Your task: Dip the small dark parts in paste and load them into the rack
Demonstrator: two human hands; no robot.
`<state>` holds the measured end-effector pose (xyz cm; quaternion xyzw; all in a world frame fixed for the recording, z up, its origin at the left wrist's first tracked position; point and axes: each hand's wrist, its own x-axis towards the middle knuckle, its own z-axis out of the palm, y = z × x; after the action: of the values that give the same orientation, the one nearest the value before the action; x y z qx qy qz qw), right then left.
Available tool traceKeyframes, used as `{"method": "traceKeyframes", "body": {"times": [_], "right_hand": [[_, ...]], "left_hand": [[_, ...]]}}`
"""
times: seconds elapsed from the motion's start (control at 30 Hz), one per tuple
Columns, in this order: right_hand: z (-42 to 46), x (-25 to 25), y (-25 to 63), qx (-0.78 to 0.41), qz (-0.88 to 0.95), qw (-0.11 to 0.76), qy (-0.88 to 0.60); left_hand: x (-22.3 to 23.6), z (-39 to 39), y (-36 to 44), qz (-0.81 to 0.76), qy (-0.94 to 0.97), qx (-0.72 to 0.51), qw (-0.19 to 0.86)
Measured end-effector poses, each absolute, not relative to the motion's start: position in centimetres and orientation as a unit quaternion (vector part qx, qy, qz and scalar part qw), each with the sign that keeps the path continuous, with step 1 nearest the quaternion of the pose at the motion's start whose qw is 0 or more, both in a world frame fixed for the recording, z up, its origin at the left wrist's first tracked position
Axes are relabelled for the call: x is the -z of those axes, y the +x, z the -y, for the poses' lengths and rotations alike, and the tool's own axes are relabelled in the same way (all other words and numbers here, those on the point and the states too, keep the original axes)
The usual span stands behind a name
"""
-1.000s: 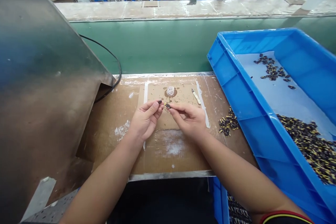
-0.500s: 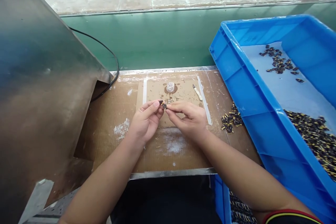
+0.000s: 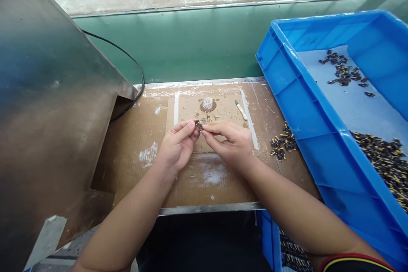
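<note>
My left hand [image 3: 176,146] and my right hand [image 3: 230,142] meet fingertip to fingertip over the brown cardboard mat [image 3: 134,165]. Between them they pinch a small dark part [image 3: 199,126] with a pale end; both hands are closed on it. A small clear round jar [image 3: 207,103] stands on the mat just beyond the fingers. A loose heap of black-and-yellow parts [image 3: 282,143] lies on the mat to the right of my right hand.
A large blue crate [image 3: 306,106] on the right holds several more dark parts on a pale sheet. A small pale-handled tool [image 3: 241,110] lies by a white strip. A metal housing [image 3: 47,106] fills the left, with a black cable [image 3: 134,63] behind. A green wall stands beyond.
The two hands have come together: the separate pieces held in each hand a second ago now meet at one point. The view has tipped slightly downward.
</note>
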<state>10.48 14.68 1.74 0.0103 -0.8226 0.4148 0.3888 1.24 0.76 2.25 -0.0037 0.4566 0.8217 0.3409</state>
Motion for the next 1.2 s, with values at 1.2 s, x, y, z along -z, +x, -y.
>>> {"method": "traceKeyframes", "body": {"times": [1.2], "right_hand": [[-14.8, -3.8, 23.6, -0.627, 0.684, 0.361, -0.097]], "left_hand": [[-2.2, -0.3, 2.6, -0.769, 0.373, -0.519, 0.011]]}}
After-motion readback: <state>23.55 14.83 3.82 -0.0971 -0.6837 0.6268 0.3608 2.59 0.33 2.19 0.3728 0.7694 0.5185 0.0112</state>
